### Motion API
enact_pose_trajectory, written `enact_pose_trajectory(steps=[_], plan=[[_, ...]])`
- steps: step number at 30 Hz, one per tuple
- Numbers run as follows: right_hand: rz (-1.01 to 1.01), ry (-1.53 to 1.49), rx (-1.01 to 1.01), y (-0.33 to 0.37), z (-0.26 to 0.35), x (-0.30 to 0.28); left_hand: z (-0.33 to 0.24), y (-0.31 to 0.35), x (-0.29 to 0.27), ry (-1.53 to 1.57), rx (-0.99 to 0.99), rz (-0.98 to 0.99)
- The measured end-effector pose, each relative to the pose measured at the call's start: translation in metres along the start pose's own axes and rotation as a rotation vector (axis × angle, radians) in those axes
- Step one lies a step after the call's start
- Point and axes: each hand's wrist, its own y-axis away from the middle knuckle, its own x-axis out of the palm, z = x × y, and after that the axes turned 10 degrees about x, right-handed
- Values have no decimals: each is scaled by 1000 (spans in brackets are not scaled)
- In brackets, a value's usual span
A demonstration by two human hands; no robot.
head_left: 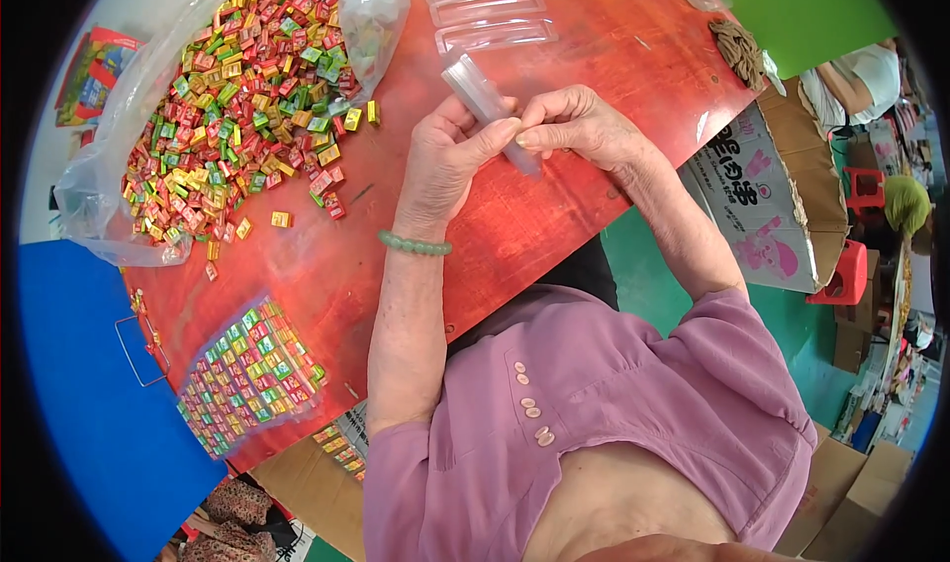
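Over the red table (515,235), both hands grip a narrow stack of clear plastic trays (475,89). My left hand (450,151), with a green bead bracelet at its wrist, wraps round the stack with its thumb on top. My right hand (584,132) pinches the stack's nearer end between thumb and fingers. Just beyond the hands, several clear trays (495,33) lie in a row on the table. To the left, small red, yellow and green packets (247,107) are heaped on a clear plastic bag (109,181).
Filled trays of packets (252,374) lie side by side at the table's near left. A brown cloth (737,52) rests at the right corner. Cardboard boxes (762,206) and red stools (846,273) stand right. Another person (856,82) sits at the far right.
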Motion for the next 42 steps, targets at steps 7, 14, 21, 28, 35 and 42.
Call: enact_pose_trajectory(steps=[7, 14, 21, 28, 35, 42], plan=[[-131, 117, -120, 9, 4, 9, 5, -4, -3, -20, -8, -51], [-829, 1377, -561, -5, 3, -21, 2, -4, -4, -38, -9, -188], [-740, 1665, -663, -13, 5, -25, -15, -1, -12, -36, -54, -97], [-604, 1603, -596, -21, -3, -38, -8, -5, -8, 97, -58, -56], [-434, 789, -355, 15, 28, 7, 2, -5, -6, 105, -7, -78], [-68, 171, -82, 15, 10, 16, 0, 0, -2, 58, -19, -38]])
